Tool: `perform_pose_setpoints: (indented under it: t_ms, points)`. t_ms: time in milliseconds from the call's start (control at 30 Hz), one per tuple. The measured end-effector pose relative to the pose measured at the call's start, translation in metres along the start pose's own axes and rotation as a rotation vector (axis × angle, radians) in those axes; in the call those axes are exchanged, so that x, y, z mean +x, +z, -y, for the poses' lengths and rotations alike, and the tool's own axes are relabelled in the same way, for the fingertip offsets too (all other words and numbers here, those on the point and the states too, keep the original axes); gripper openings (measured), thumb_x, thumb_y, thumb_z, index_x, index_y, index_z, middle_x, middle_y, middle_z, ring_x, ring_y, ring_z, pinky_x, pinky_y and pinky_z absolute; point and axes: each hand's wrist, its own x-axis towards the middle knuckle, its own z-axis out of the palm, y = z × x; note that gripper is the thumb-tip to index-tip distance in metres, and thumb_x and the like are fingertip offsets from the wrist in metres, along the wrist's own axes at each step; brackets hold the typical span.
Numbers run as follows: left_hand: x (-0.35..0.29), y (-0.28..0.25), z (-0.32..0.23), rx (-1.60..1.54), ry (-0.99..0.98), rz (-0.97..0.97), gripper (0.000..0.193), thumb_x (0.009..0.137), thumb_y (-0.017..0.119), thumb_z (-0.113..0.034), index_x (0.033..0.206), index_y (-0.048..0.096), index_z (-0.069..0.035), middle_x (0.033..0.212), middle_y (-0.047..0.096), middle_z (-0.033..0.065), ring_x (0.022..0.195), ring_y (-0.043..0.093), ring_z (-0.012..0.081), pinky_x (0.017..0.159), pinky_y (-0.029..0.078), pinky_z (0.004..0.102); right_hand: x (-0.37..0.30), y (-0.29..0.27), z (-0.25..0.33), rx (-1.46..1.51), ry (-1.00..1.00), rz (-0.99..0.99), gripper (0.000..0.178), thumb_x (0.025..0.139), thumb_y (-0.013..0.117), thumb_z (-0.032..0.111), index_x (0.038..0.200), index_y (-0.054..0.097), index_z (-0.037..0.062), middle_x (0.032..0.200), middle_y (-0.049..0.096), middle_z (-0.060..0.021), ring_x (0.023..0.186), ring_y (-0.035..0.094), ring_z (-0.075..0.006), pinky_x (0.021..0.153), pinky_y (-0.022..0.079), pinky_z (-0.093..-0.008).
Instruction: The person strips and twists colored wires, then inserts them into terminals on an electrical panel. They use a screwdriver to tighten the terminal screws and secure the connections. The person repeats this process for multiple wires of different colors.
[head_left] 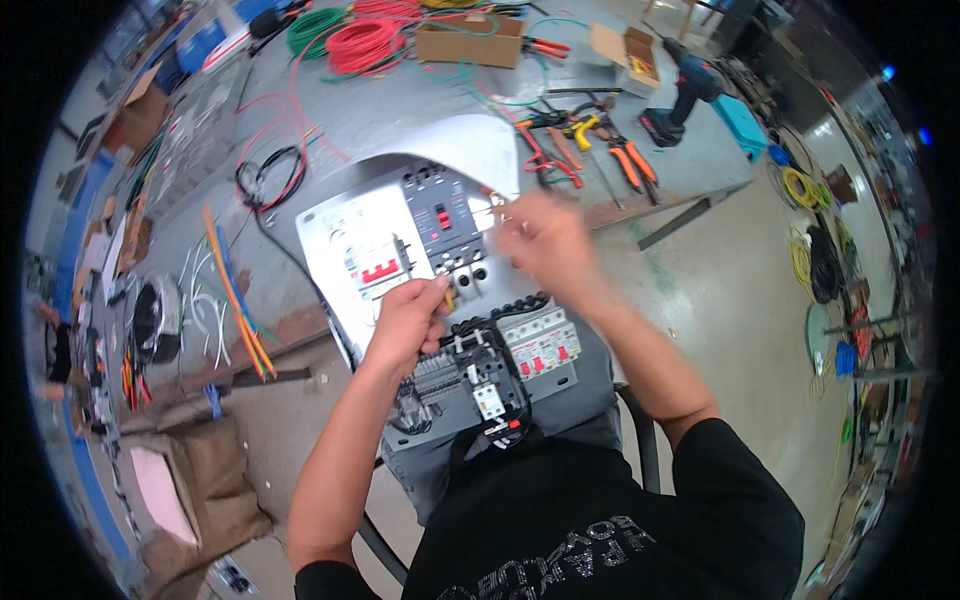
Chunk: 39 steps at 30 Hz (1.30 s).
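Note:
A mounting plate [330, 232] full of electrical parts leans from my lap onto the table edge. Near its middle, my left hand [408, 318] is closed in a pinch, with a small yellow piece showing at the fingertips; what it is I cannot make out. Motion smears my right hand [545, 245], which is over the plate's right side, so its fingers and any small item in them are unclear. Between the hands sits a large dark circuit breaker [440, 217] with a red switch. Red-toggled breakers [378, 268] lie left of it, and more breakers [540, 345] are nearer me beside a black contactor [485, 375].
A curved white sheet [455, 145] rises behind the plate. Pliers [630, 165], a cordless drill [685, 100] and a cardboard box [470, 42] lie on the table [270, 245]. Wire coils [365, 45] are at the back; coloured sleeves [235, 290] overhang the left edge.

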Motion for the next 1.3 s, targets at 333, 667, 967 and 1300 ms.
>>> perform_pose_setpoints:
  t_ms: [333, 667, 967, 1300]
  points:
    - [0.004, 0.007, 0.002, 0.056, 0.026, -0.012, 0.029, 0.108, 0.067, -0.032, 0.094, 0.062, -0.007, 0.082, 0.056, 0.0002, 0.053, 0.04, 0.0065, 0.045, 0.028, 0.0255, 0.089, -0.1, -0.183, -0.735, 0.313, 0.074, 0.037, 0.079, 0.083, 0.028, 0.102, 0.078, 0.0002, 0.094, 0.076, -0.0231, 0.094, 0.073, -0.0428, 0.084, 0.057, -0.0504]
    - [0.007, 0.012, 0.001, 0.12, 0.051, -0.024, 0.034, 0.108, 0.065, -0.031, 0.086, 0.062, -0.006, 0.074, 0.059, 0.0015, 0.05, 0.047, 0.0081, 0.042, 0.033, 0.0272, 0.059, -0.112, -0.073, 0.424, 0.381, -0.152, 0.013, 0.099, 0.075, 0.015, 0.102, 0.07, 0.0025, 0.083, 0.07, -0.0046, 0.07, 0.069, -0.0113, 0.062, 0.058, -0.0246]
    - [0.008, 0.011, 0.004, 0.121, 0.06, -0.035, 0.03, 0.11, 0.063, -0.031, 0.089, 0.063, -0.008, 0.074, 0.058, -0.0001, 0.05, 0.044, 0.0072, 0.042, 0.031, 0.0259, -0.004, -0.02, 0.07, 0.513, 0.031, 0.233, 0.009, 0.098, 0.074, 0.001, 0.105, 0.069, -0.0019, 0.097, 0.071, -0.0069, 0.09, 0.075, -0.0166, 0.073, 0.058, -0.029]
    - [0.01, 0.009, 0.009, 0.157, 0.102, -0.035, 0.029, 0.107, 0.066, -0.031, 0.091, 0.064, -0.008, 0.076, 0.063, 0.0007, 0.051, 0.051, 0.0078, 0.042, 0.036, 0.0255, 0.002, -0.009, 0.06, 0.23, -0.076, 0.229, 0.013, 0.091, 0.079, 0.005, 0.099, 0.07, 0.0012, 0.088, 0.07, -0.008, 0.071, 0.066, -0.0178, 0.064, 0.051, -0.0331]
